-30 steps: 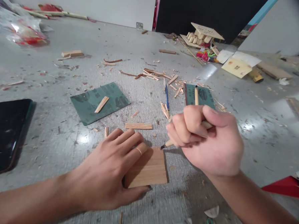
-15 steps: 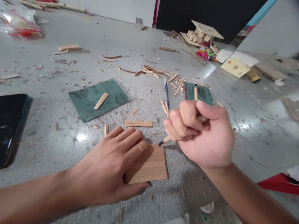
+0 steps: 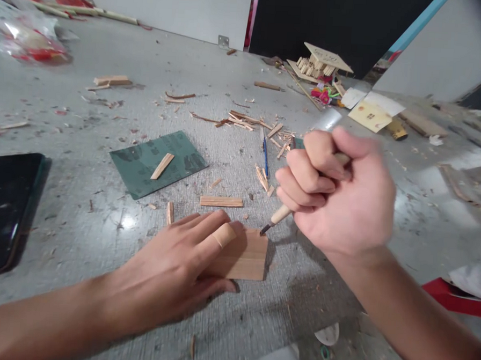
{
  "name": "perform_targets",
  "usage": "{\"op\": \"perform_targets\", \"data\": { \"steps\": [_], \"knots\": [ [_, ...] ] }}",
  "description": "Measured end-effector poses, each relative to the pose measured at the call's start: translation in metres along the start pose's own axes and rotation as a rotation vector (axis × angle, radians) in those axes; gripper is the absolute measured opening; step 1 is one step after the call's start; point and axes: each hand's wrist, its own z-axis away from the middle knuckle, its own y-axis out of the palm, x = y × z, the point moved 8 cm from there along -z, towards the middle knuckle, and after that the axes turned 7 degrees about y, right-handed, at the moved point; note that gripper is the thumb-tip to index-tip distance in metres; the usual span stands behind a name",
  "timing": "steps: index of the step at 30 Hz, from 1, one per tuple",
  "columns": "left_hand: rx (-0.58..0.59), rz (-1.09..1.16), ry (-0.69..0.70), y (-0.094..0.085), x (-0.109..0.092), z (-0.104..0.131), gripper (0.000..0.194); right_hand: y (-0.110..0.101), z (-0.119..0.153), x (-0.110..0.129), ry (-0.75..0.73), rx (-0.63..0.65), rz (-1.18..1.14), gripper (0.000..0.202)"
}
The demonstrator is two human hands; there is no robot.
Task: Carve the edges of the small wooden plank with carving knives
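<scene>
My left hand (image 3: pixel 188 252) lies over a small, flat wooden board (image 3: pixel 246 258), fingers across its top and thumb along its near edge, holding it against the grey surface. A band circles one finger. My right hand (image 3: pixel 336 190) is a fist around a wood-carving chisel (image 3: pixel 281 213) with a pale wooden handle. The chisel slants down to the left, and its dark tip meets the board at the far right corner. Just beyond the board lies a thin wood strip (image 3: pixel 221 201); a shorter wood piece (image 3: pixel 170 213) sits by my left fingers.
A green sandpaper sheet (image 3: pixel 160 165) carries a wood sliver. A blue craft knife (image 3: pixel 265 155) lies among shavings (image 3: pixel 243 120). On the left is a black phone (image 3: pixel 9 211). A small wooden model (image 3: pixel 321 63) stands at the back right, and a plastic bag (image 3: pixel 26 34) lies back left.
My right hand has moved up and right with the chisel, whose tip shifted slightly right along the board's far edge. My left hand and the board have shifted slightly.
</scene>
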Motion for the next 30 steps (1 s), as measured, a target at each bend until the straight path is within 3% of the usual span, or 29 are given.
{"op": "perform_targets", "data": {
  "steps": [4,9,12,16,30],
  "knots": [
    [-0.051,-0.036,0.089,-0.005,-0.006,-0.001,0.021,0.006,0.012,0.015,-0.045,-0.07,0.044,0.051],
    [-0.13,-0.117,0.134,-0.01,-0.008,0.003,0.023,0.016,0.025,0.023,-0.076,-0.114,0.044,0.051],
    [-0.167,-0.134,0.136,-0.015,-0.008,0.004,0.019,0.029,0.031,0.028,-0.101,-0.073,0.114,0.051],
    [-0.117,-0.101,0.135,-0.017,-0.011,-0.002,0.009,0.04,0.036,0.03,-0.184,0.0,0.139,0.049],
    [-0.137,-0.11,0.162,-0.017,-0.009,-0.012,0.018,0.046,0.033,0.02,-0.137,0.086,0.151,0.048]
  ]
}}
